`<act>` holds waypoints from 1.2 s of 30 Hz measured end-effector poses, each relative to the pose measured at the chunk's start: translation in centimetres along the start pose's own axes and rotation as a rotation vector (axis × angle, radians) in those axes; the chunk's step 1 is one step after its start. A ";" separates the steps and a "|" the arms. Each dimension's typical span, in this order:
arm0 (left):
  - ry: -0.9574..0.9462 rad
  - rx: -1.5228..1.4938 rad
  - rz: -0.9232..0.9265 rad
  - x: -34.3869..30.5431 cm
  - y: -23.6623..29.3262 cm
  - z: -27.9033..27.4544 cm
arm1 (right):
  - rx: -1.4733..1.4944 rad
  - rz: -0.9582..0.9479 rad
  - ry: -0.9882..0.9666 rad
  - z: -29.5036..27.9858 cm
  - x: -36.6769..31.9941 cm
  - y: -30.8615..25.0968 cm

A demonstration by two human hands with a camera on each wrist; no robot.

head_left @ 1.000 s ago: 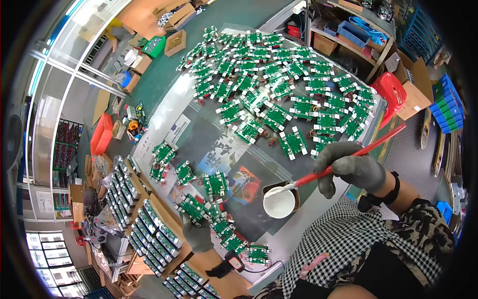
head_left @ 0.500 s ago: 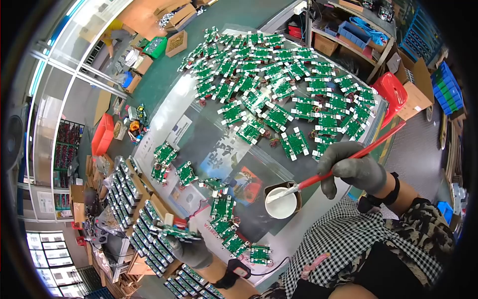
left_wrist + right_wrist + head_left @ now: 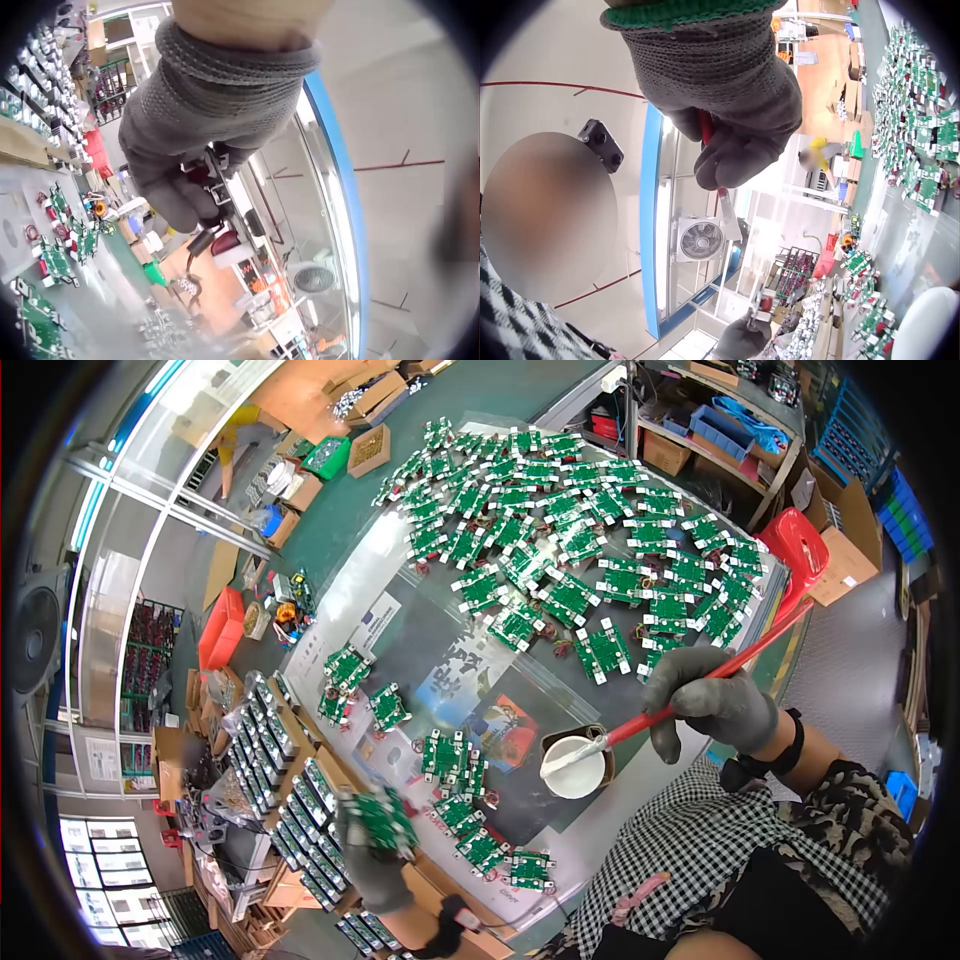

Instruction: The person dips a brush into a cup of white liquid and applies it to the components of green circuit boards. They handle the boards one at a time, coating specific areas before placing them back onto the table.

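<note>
My gloved left hand (image 3: 372, 875) holds a green circuit board (image 3: 378, 822) up at the table's left side, its green face turned to the head view and blurred. In the left wrist view the fingers (image 3: 176, 199) close on the board, which shows nearly edge-on. My gloved right hand (image 3: 715, 700) grips a red-handled brush (image 3: 745, 657), bristles pointing down-left. Its white-coated tip lies over a tub of white stuff (image 3: 578, 772) in the head view. In the right wrist view the brush (image 3: 728, 214) sticks out below the curled fingers.
Many circuit boards (image 3: 525, 565) cover the table's far part. Several more boards (image 3: 450, 758) lie near the left edge. Racks of upright boards (image 3: 310, 830) stand left of the table. A red stool (image 3: 797, 555) and cardboard boxes (image 3: 850, 565) are at the right.
My left hand has lifted the board off the table, moved it left and turned it from edge-on to face-on. The right hand keeps the brush over the tub. The head view has shifted slightly.
</note>
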State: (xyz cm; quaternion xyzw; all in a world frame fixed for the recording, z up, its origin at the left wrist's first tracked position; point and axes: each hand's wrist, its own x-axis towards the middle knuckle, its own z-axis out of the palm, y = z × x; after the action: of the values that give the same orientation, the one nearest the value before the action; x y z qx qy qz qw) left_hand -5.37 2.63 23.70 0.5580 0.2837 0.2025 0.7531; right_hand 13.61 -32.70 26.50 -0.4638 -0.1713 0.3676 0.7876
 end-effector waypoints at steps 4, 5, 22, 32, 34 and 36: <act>-0.366 0.230 -0.167 -1.9 0.7 2.7 | 0.050 0.063 -0.117 0.7 0.7 -0.5; -0.485 0.276 -0.204 -2.0 1.2 3.9 | 0.066 0.074 -0.152 1.0 1.0 -0.5; -0.678 0.502 -0.522 -4.3 3.2 6.1 | -0.107 0.286 -0.203 2.8 1.6 1.3; -0.659 0.671 -0.437 -5.1 3.2 6.3 | -0.331 0.012 -0.403 3.9 1.2 0.3; -0.663 0.691 -0.428 -5.2 3.4 6.6 | -0.294 0.104 -0.436 4.1 1.0 0.0; -0.667 0.714 -0.415 -5.2 3.4 6.9 | -0.372 -0.003 -0.464 4.6 1.2 0.3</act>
State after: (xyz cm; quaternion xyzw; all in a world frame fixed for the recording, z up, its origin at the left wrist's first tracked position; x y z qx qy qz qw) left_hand -4.79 -4.57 29.51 0.7457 0.1846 -0.2485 0.5899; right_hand 11.52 -28.93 28.53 -0.5035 -0.4121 0.4251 0.6293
